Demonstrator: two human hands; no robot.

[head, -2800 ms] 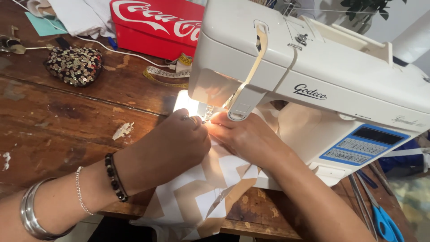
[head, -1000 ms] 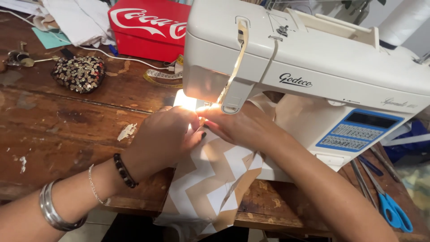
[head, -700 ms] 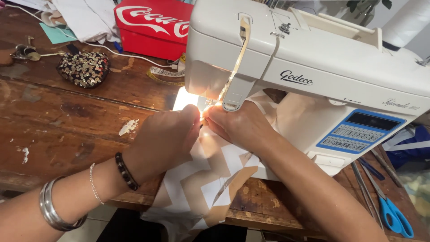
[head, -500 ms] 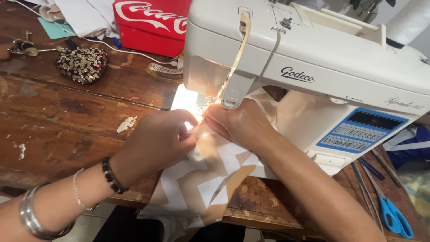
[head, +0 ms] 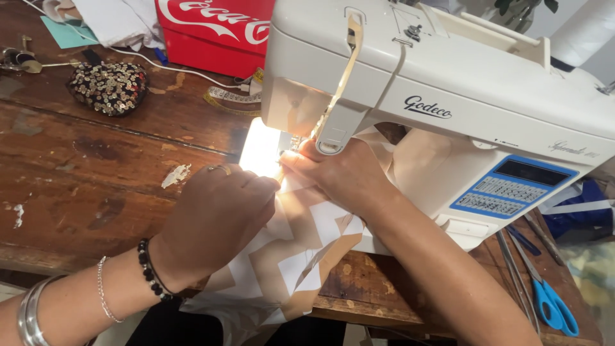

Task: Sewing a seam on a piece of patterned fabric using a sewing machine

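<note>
Both hands press flat on the zigzag-patterned fabric (head: 288, 250) at the needle area of the white sewing machine (head: 448, 96) — left hand (head: 218, 218) knuckles up, fingers curled onto the cloth; right hand (head: 343, 173) pinching it just beside the presser foot. The fabric drapes over the wooden table (head: 83, 173) edge. Blue-handled scissors (head: 554, 307) lie well apart — 1 sequinned pouch (head: 109, 86) sits far left.

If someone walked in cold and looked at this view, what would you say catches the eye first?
The big white sewing machine fills the upper right, its lamp glaring on the spot under the needle. There the left hand and right hand press down a tan-and-white zigzag fabric that hangs off the worn wooden table. A red box stands behind, and blue-handled scissors lie at lower right.
</note>
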